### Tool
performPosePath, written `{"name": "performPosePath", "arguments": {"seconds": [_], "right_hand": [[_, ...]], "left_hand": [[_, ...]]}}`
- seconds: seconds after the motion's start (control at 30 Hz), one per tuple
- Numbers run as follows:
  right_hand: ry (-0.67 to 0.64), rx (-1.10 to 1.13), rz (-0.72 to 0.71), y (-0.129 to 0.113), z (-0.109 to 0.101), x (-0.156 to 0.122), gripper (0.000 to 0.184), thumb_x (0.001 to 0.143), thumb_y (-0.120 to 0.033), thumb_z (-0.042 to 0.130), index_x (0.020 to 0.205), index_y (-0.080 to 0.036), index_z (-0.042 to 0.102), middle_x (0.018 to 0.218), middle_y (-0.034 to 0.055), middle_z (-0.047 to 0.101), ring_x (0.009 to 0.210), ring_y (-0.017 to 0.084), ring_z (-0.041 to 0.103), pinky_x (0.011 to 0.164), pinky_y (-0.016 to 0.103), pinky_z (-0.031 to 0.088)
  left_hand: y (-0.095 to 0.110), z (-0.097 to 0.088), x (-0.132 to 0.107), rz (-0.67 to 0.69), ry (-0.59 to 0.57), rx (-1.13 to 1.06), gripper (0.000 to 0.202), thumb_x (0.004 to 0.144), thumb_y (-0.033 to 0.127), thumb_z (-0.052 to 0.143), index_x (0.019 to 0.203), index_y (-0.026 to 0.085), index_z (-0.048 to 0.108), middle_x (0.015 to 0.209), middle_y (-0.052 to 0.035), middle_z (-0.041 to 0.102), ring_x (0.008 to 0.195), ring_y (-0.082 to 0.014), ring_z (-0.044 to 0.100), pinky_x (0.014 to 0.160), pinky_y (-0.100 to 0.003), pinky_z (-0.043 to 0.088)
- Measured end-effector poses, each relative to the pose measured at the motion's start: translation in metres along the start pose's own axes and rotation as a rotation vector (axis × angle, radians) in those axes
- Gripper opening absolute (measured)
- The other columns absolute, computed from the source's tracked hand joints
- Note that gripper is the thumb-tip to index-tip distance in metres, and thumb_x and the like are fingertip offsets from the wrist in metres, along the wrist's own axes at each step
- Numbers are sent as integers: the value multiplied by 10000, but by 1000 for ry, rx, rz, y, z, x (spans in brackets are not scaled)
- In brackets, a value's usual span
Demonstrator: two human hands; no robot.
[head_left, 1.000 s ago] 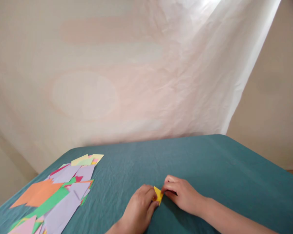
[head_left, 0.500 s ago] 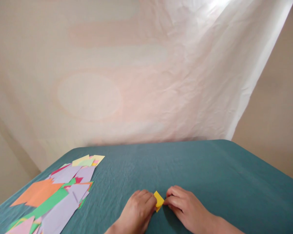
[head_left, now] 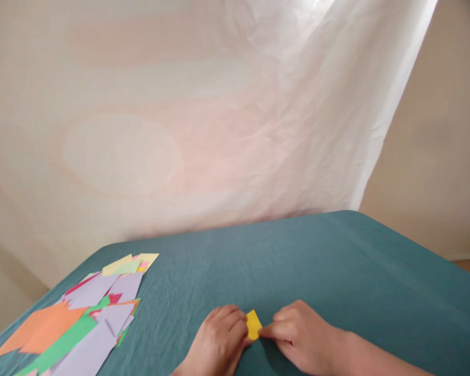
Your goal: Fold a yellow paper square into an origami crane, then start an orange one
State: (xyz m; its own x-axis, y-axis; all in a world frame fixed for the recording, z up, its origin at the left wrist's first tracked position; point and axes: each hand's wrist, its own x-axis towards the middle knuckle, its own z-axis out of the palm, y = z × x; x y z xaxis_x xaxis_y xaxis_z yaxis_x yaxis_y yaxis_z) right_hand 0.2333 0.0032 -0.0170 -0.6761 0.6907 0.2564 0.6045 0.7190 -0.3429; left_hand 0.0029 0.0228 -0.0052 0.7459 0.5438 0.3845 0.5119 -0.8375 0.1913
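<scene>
A small folded piece of yellow paper (head_left: 254, 325) is held low over the green cloth between my two hands. My left hand (head_left: 221, 334) is closed on its left edge, the fingers covering that side. From the right, the index fingertip of my right hand (head_left: 303, 334) presses on the paper's lower right corner. The other fingers of that hand are curled in, and its thumb is partly hidden beneath them.
A dark green cloth (head_left: 203, 271) covers the table. To the left lies a loose heap of cut paper, with orange sheets (head_left: 43, 326), lilac sheets (head_left: 86, 347) and a green strip (head_left: 62, 339). A pale sheet (head_left: 219, 130) hangs behind the table.
The view has shifted and tilted a little. My right index finger now points straighter against the paper's corner, where the fingers were bunched before. The yellow paper looks more closed up and flatter.
</scene>
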Motion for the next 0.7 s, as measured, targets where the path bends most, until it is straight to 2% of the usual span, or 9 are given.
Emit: {"name": "performPosePath", "arguments": {"seconds": [0.13, 0.37, 0.57, 0.7], "right_hand": [[-3, 7, 0, 3, -2, -1, 346, 834, -118, 433, 1015, -271, 684, 722, 22, 690, 645, 156, 609, 587, 258, 349], [29, -43, 9, 2, -1, -3, 318, 853, -118, 412, 962, -237, 686, 692, 32, 673, 648, 164, 592, 591, 272, 333], [37, -90, -93, -5, -4, -3, 307, 881, -158, 423, 1075, -239, 647, 636, 32, 651, 575, 160, 562, 564, 283, 316], [48, -100, -50, -6, -1, 0, 289, 912, -160, 400, 1097, -211, 615, 680, 35, 669, 601, 159, 583, 564, 282, 319]], "left_hand": [[2, 0, 1, -45, -110, -17, 197, 885, 145, 413, 780, 183, 574, 818, -66, 621, 780, -185, 576, 698, -294, 477], [3, 4, 1, -272, -27, -220, 130, 829, 131, 516, 741, 187, 593, 848, -50, 618, 836, -183, 568, 765, -294, 451], [4, 5, 2, -321, -14, -240, 114, 802, 119, 541, 721, 182, 590, 858, -45, 618, 831, -181, 566, 767, -294, 441], [4, 2, 2, -303, -30, -215, 113, 812, 126, 534, 726, 180, 584, 862, -48, 616, 841, -184, 564, 767, -295, 438]]}}
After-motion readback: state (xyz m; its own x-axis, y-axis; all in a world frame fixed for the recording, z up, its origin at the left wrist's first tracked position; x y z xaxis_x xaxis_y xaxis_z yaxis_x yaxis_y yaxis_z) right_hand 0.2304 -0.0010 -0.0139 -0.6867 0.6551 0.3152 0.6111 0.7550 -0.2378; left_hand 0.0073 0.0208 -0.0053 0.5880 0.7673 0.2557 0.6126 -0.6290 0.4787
